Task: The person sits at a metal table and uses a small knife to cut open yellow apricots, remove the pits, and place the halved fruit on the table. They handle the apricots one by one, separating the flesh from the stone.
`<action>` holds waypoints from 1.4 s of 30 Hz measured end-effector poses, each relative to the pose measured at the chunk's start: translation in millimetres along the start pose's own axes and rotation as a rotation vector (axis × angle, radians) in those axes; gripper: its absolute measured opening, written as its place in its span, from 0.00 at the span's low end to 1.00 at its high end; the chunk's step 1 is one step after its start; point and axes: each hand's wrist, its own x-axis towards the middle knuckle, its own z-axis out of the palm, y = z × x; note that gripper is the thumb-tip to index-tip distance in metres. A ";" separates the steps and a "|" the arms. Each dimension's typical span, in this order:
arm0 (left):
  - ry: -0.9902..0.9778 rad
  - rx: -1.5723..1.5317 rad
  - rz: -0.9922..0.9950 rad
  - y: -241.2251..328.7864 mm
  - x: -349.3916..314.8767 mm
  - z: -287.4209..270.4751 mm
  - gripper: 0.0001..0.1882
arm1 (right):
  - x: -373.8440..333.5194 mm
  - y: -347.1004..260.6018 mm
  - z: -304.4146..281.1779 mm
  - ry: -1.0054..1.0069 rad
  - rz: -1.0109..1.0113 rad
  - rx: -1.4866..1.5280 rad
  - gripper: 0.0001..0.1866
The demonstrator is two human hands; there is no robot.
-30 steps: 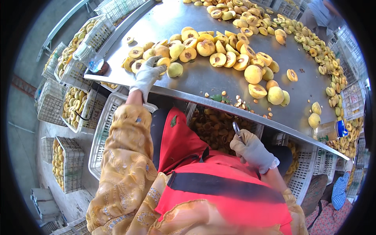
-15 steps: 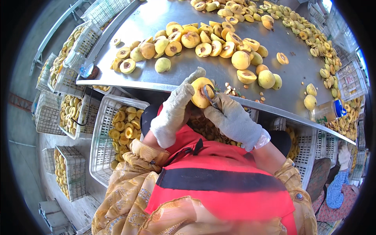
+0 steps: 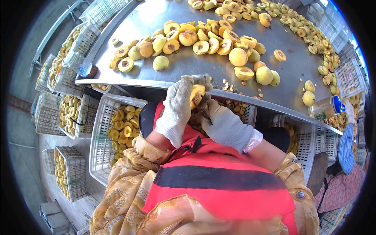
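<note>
Just in front of the table's near edge, my left hand (image 3: pixel 178 105), in a pale work glove, is closed around a yellow peach half (image 3: pixel 197 96). Its cut face is turned toward my right hand (image 3: pixel 225 121), also gloved. My right fingers are wrapped round a curved metal pitting knife and press against the fruit. The knife is mostly hidden by the glove and the peach. Ahead, on the metal table (image 3: pixel 129 78), lies a row of peach halves (image 3: pixel 201 47) with brown hollows or stones. A few rounder peaches (image 3: pixel 264 75) sit to the right.
A white crate (image 3: pixel 96 141) of peach halves stands low at my left; more crates (image 3: pixel 74 172) stand on the floor beyond. Pit fragments (image 3: pixel 228 86) lie by the table's rim. A blue-lidded clear jar (image 3: pixel 327 107) is at right, near a co-worker's blue sleeve (image 3: pixel 346 150).
My hands have drawn together and tilted the peach half, so the knife's curved blade no longer shows. At far right the co-worker's arm has reached up toward the table.
</note>
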 end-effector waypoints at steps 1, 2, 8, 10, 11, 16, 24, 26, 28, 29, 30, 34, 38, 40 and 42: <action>-0.070 0.049 0.051 -6.4 8.7 -5.5 0.31 | 0.2 7.6 1.9 -0.018 -0.049 0.002 0.19; -0.152 0.014 -0.039 -8.4 14.6 -11.9 0.31 | 0.7 11.6 2.1 -0.035 -0.097 0.004 0.19; -0.199 0.411 -0.164 -12.5 26.2 -31.8 0.30 | 7.7 -41.3 -35.3 -0.522 0.556 0.259 0.11; -0.373 0.593 -0.203 6.1 29.3 -11.5 0.28 | -0.4 21.9 5.6 -0.205 0.080 0.244 0.08; -0.367 0.650 -0.220 2.8 31.7 -9.8 0.28 | -1.2 27.0 5.5 -0.206 0.084 0.294 0.08; -0.285 -0.080 -0.169 -31.0 36.4 -5.1 0.28 | -3.3 -3.3 -44.4 -0.550 0.607 0.789 0.05; 0.113 -0.237 -0.189 -20.3 23.1 14.4 0.32 | 1.0 8.9 -44.8 -0.589 0.535 0.535 0.08; 0.177 -0.248 -0.084 -12.9 21.0 -12.5 0.31 | -1.7 19.8 -34.8 -0.535 0.443 0.367 0.10; 0.257 -0.128 -0.076 9.0 10.2 -54.7 0.29 | -14.6 66.8 -16.4 -0.362 0.264 0.215 0.12; 0.114 0.297 -0.031 23.0 9.0 -101.4 0.29 | -19.9 75.6 -20.3 -0.347 0.263 0.100 0.14; 0.075 0.735 -0.081 41.0 6.6 -129.0 0.26 | -24.9 85.8 -23.3 -0.330 0.272 -0.018 0.16; 0.262 1.576 -0.039 72.2 19.5 -155.4 0.25 | -34.6 76.0 -30.1 -0.340 0.596 0.059 0.16; 0.117 1.395 0.036 60.0 89.7 -113.9 0.31 | -30.8 66.6 -23.2 -0.190 0.490 0.242 0.10; 0.024 1.401 0.027 18.2 126.4 -144.3 0.32 | -26.5 56.8 -23.4 -0.178 0.466 0.242 0.11; 0.105 1.658 0.061 -0.1 129.1 -124.2 0.31 | -28.1 51.2 -27.2 -0.161 0.493 0.203 0.13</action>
